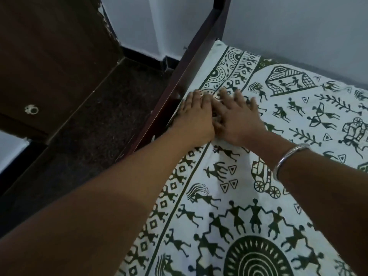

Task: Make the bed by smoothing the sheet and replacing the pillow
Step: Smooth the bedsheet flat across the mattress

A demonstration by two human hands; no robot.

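A white sheet (249, 176) printed with dark green dancing figures covers the bed. My left hand (194, 114) lies flat on it at the left edge, fingers straight, next to the bed rail. Beside it my right hand (239, 116) presses flat on the sheet with fingers spread; a silver bangle circles that wrist. The two hands touch side by side. No pillow is in view.
A dark wooden bed rail (179, 84) runs along the sheet's left edge up to a post. Left of it lie a dark floor (103, 116) and a brown wooden cabinet (49, 46). Pale walls (298, 26) close the bed's far side.
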